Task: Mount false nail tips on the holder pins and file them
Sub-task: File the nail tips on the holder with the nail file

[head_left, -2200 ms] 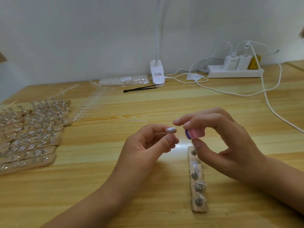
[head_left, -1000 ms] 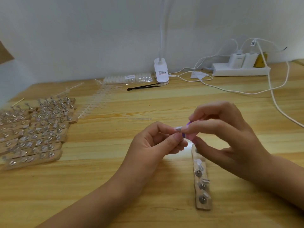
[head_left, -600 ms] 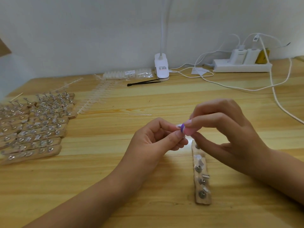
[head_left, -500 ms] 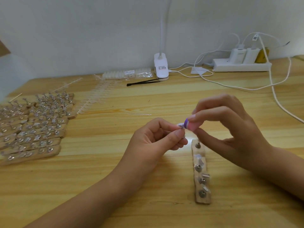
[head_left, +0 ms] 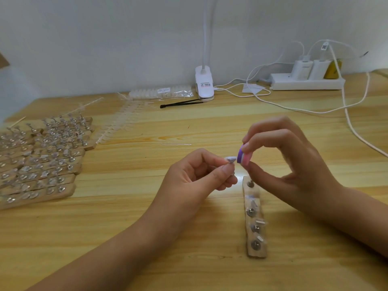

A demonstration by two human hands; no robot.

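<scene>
Two hands meet above the tabletop [head_left: 189, 206]: left hand [head_left: 201, 177] fingers pinch a nail tip [head_left: 230, 159], raised for filing; right hand [head_left: 289, 164] fingers grip the file block [head_left: 243, 157] beside it, over the pin holder [head_left: 255, 219].

Both hands, left [head_left: 195, 177] and right [head_left: 294, 166], hover raised with fingertips pinched, nearly touching.

Small labels sit on the lamp clip [head_left: 204, 85], packet [head_left: 163, 90] and cable tag [head_left: 324, 46], none legible.
</scene>
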